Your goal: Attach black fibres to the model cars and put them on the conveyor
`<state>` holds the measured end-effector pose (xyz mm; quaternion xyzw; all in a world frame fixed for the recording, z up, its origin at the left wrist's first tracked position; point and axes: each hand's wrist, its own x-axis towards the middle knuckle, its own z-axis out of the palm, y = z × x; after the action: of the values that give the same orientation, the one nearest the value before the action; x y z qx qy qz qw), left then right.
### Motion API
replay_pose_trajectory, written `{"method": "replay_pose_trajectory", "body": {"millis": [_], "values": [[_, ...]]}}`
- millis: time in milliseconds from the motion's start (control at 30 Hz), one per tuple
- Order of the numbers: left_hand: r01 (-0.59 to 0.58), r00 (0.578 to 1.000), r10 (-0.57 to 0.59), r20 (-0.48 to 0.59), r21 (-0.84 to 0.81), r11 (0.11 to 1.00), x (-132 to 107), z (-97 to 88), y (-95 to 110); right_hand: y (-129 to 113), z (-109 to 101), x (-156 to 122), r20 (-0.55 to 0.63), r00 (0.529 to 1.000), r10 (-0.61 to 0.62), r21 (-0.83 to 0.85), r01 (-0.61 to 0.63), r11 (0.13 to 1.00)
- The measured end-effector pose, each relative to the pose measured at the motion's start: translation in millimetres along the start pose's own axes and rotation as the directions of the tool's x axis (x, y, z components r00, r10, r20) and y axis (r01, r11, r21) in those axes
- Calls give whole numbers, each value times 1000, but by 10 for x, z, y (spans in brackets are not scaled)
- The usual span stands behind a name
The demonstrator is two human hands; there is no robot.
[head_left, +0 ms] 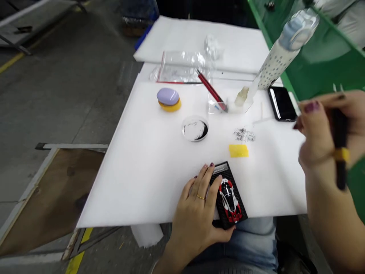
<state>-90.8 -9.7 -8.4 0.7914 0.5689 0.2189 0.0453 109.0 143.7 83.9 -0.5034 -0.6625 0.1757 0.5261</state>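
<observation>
My left hand (196,207) rests on the white foam sheet (148,167) at its front edge, fingers and thumb around a black base (228,173) that carries a small red, white and black model car (229,199). My right hand (322,133), raised at the right edge, is closed on a black brush handle with a yellow band (340,152); it looks blurred. A small yellow sponge piece (238,150) and black scribble marks (244,134) lie beyond the car. A round dish with black paint (195,129) sits mid-sheet.
A purple and yellow oval case (169,99), a red-handled brush (211,90) on a clear tray, plastic bags (182,66), a dotted white bottle (278,57) and a black phone (282,103) lie farther back. A green frame (313,72) is at right, concrete floor at left.
</observation>
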Motion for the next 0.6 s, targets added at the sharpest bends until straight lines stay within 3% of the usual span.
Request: {"method": "replay_pose_trajectory", "body": {"millis": [100, 167, 300, 400, 500, 600], "values": [[-22, 999, 22, -27, 16, 1000, 5, 20, -6, 149, 244, 530, -101, 952, -289, -162, 270, 949], [-29, 999, 30, -45, 20, 999, 7, 25, -10, 285, 430, 752, -59, 937, -345, -211, 326, 921], [-39, 997, 41, -71, 29, 999, 1, 24, -12, 481, 558, 841, 50, 967, -249, -230, 254, 940], [-33, 997, 36, -74, 38, 999, -4, 29, -11, 503, 391, 716, 101, 980, -171, -128, 183, 975], [-31, 996, 34, -84, 33, 999, -1, 42, -10, 500, 170, 555, 147, 985, -85, 115, 68, 991], [-43, 993, 46, -107, 26, 999, 5, 49, -12, 545, 64, 448, 318, 948, -2, 158, -51, 986]]}}
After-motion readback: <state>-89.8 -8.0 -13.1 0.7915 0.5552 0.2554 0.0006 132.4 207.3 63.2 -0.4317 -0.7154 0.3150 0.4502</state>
